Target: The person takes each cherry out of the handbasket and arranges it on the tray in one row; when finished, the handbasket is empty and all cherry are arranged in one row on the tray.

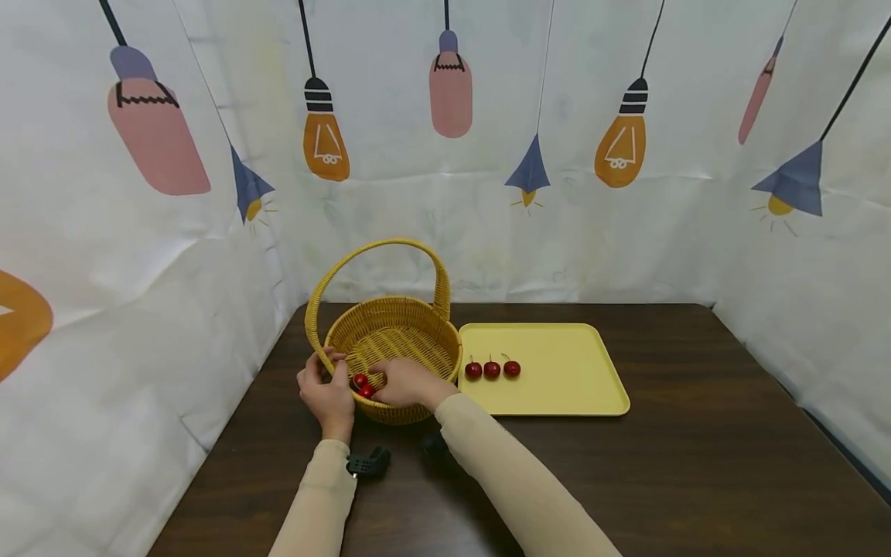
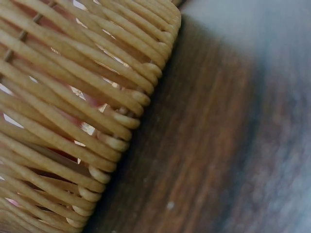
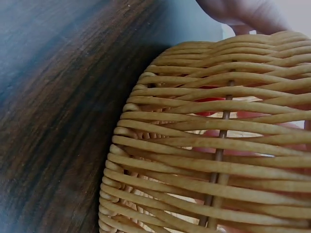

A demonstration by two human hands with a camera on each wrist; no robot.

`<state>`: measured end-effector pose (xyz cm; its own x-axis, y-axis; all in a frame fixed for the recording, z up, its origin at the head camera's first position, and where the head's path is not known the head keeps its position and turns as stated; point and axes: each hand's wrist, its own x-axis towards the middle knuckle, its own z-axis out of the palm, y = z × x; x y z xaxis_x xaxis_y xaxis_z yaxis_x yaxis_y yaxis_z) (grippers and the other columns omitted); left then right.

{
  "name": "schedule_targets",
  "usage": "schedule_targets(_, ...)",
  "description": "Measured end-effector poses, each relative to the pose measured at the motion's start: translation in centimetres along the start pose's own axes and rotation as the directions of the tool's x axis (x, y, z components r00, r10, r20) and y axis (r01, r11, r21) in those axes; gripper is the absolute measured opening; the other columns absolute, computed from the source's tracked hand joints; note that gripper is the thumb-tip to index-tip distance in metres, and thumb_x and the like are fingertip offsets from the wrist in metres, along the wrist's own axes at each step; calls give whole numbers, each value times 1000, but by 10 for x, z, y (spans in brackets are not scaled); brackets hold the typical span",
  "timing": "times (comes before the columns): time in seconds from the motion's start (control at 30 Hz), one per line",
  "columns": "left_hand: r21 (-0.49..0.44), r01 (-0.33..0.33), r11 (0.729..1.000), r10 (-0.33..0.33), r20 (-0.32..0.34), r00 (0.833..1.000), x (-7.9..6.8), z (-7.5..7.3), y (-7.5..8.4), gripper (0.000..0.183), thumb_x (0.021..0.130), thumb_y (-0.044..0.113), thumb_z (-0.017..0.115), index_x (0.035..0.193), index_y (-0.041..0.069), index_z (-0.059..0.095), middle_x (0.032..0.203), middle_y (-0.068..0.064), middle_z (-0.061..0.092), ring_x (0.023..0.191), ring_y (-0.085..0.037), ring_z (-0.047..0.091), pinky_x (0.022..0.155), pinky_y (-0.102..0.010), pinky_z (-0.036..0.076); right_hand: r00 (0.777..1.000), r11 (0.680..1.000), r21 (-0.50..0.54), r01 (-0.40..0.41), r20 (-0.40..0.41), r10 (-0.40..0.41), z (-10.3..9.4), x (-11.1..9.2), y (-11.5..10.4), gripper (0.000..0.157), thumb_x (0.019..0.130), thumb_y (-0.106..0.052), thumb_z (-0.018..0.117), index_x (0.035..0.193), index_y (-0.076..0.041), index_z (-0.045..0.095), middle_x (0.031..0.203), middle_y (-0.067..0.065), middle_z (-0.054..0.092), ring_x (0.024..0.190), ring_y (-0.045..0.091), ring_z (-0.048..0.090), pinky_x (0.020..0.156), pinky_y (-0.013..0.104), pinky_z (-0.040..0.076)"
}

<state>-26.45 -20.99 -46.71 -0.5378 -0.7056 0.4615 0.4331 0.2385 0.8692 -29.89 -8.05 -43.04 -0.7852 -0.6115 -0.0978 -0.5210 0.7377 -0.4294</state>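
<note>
A yellow woven basket (image 1: 390, 309) with a tall arched handle stands on the dark table. My left hand (image 1: 329, 393) grips its left side, with thumb and fingers at the rim beside the handle's foot. Inside the basket, red cherries (image 1: 360, 380) lie by the near left wall. My right hand (image 1: 407, 384) reaches over the near right rim, its fingertips right at these cherries; I cannot tell whether it pinches one. Both wrist views are filled mostly by the basket's woven wall (image 2: 73, 97), and red shows through the gaps in the right wrist view.
Right of the basket lies a pale yellow tray (image 1: 564, 371) bearing three dark red cherries in a row, the middle cherry (image 1: 492, 370) between two others. The brown wooden table (image 1: 696, 464) runs back to a white curtain (image 1: 487, 232) printed with lamps.
</note>
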Motion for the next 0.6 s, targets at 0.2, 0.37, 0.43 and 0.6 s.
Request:
schedule_targets(0.2, 19, -3, 1000, 4, -23, 1000, 0, 2, 0, 19, 85, -3, 64, 103, -9, 67, 96, -20, 57, 86, -17, 54, 77, -20, 39, 997, 998, -4, 59, 53, -59, 0, 2, 0, 34, 95, -25, 59, 127, -24, 67, 116, -9, 68, 104, 9, 61, 92, 27, 47)
schedule_targets(0.37, 12, 2, 1000, -2, -7, 1000, -1, 2, 1, 19, 86, -4, 64, 104, -8, 67, 97, -21, 55, 83, -6, 52, 76, -20, 40, 995, 996, 0, 89, 52, -89, 0, 3, 2, 30, 95, -24, 59, 124, -22, 69, 114, -8, 68, 98, 8, 60, 88, 25, 47)
schedule_targets(0.43, 10, 3, 1000, -3, 1, 1000, -1, 2, 1, 20, 87, -3, 63, 105, -9, 66, 97, -22, 55, 83, -6, 53, 76, -19, 40, 994, 995, 18, 95, 54, -96, 0, 3, 2, 28, 95, -24, 59, 121, -20, 70, 111, -7, 69, 97, 7, 61, 87, 24, 48)
schedule_targets(0.6, 14, 10, 1000, -10, 2, 1000, -1, 0, 1, 21, 87, -3, 63, 106, -9, 66, 97, -22, 55, 83, -5, 52, 77, -18, 39, 991, 991, 66, 116, 61, -120, 1, 3, 3, 21, 95, -23, 61, 112, -19, 73, 103, -9, 69, 92, 5, 61, 84, 22, 48)
